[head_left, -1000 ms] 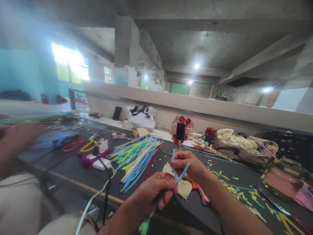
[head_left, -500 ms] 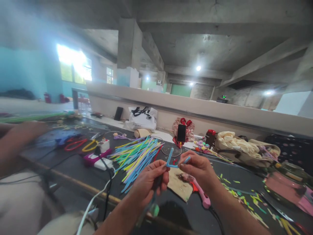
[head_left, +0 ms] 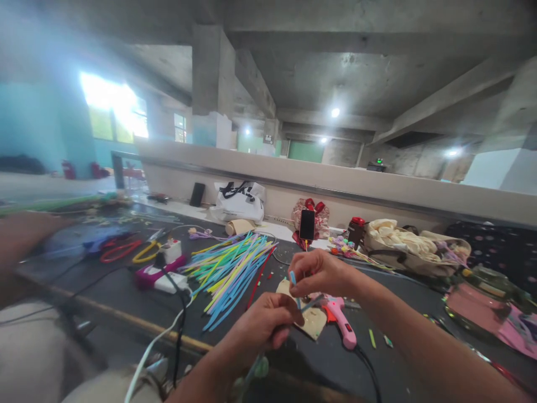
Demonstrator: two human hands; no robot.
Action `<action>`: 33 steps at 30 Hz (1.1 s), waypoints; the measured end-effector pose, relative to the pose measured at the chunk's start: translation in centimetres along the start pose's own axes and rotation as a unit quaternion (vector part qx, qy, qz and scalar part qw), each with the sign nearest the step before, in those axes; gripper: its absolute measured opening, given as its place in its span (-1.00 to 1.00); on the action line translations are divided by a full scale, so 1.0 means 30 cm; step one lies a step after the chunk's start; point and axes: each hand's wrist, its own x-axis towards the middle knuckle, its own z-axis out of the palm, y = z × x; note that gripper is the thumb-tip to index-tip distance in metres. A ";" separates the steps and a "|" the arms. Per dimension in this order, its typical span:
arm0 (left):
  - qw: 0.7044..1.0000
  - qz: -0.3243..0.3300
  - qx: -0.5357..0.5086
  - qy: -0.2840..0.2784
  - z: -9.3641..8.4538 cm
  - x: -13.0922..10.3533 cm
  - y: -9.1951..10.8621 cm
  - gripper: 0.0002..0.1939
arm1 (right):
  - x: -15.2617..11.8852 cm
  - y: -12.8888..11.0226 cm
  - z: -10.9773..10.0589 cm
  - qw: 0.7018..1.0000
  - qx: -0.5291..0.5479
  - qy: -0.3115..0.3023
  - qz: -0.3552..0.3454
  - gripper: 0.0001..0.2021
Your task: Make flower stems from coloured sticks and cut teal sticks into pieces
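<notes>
My left hand (head_left: 274,319) is closed on a thin blue strip (head_left: 298,303), low over the front of the dark table. Above it, my right hand (head_left: 312,272) pinches the strip's upper end. A grey-blue length sticks out to the right between the hands. Under them lies a beige piece of card (head_left: 312,324), partly covered. Just right of it rests a pink glue gun (head_left: 343,323) with a red trigger. To the left is a spread pile of blue, yellow, green and lilac strips (head_left: 235,268).
A power strip (head_left: 168,281) with cables is at the left, near yellow-handled scissors (head_left: 146,252). A phone (head_left: 307,224) leans at the back. A pink jar (head_left: 474,296) and cloth bag (head_left: 413,246) are at the right. Another person's arm (head_left: 29,235) shows far left.
My right hand has moved left and up, and now sits above my left hand. My left hand is slightly lower. The blue strip, bent in a U before, now stands nearly upright between them.
</notes>
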 end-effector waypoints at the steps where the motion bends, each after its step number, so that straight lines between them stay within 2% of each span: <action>1: 1.000 0.006 -0.014 0.020 0.000 0.002 0.003 -0.86 | -0.006 -0.027 0.005 0.997 -0.065 0.014 -0.040 -0.90; 3: 0.995 0.029 -0.072 0.060 -0.001 0.000 0.014 -0.82 | -0.028 -0.066 0.023 0.980 -0.159 0.067 -0.097 -0.93; 5: 0.985 0.051 -0.137 0.088 -0.004 -0.008 0.028 -0.80 | -0.058 -0.075 0.049 0.968 -0.178 0.136 -0.111 -0.94; 8: 0.970 0.088 -0.199 0.109 -0.006 -0.026 0.045 -0.81 | -0.091 -0.040 0.090 0.971 -0.071 0.219 -0.070 -0.92; 11: 0.960 0.112 -0.236 0.098 -0.001 -0.034 0.051 -0.82 | -0.093 0.010 0.121 0.963 0.092 0.253 -0.018 -0.92; 13: 0.957 0.117 -0.249 0.095 0.002 -0.032 0.052 -0.81 | -0.083 0.033 0.134 0.952 0.137 0.273 0.001 -0.93; 14: 0.956 0.117 -0.250 0.098 0.004 -0.030 0.052 -0.80 | -0.079 0.040 0.138 0.949 0.124 0.289 0.000 -0.93; 16: 0.960 0.107 -0.234 0.106 0.005 -0.027 0.052 -0.78 | -0.074 0.048 0.142 0.941 0.033 0.336 -0.034 -0.93; 19: 0.977 0.088 -0.153 0.120 0.006 -0.024 0.050 -0.77 | -0.081 0.048 0.145 0.906 -0.140 0.384 -0.111 -0.87; 21: 0.981 0.103 -0.090 0.137 0.009 -0.021 0.047 -0.76 | -0.089 0.040 0.151 0.898 -0.191 0.373 -0.137 -0.84; 23: 0.978 0.125 -0.064 0.155 0.013 -0.017 0.043 -0.76 | -0.097 0.031 0.165 0.910 -0.186 0.342 -0.142 -0.84; 26: 0.970 0.137 -0.115 0.167 0.019 -0.017 0.044 -0.75 | -0.099 0.028 0.191 0.932 -0.121 0.317 -0.131 -0.87; 28: 0.962 0.138 -0.168 0.166 0.022 -0.023 0.048 -0.75 | -0.093 0.041 0.203 0.944 -0.041 0.318 -0.080 -0.92; 30: 0.957 0.134 -0.211 0.149 0.023 -0.030 0.050 -0.76 | -0.081 0.064 0.204 0.949 0.079 0.306 0.002 -0.91; 33: 0.963 0.114 -0.223 0.099 0.014 -0.034 0.043 -0.78 | -0.061 0.102 0.179 0.929 0.250 0.256 0.089 -0.85</action>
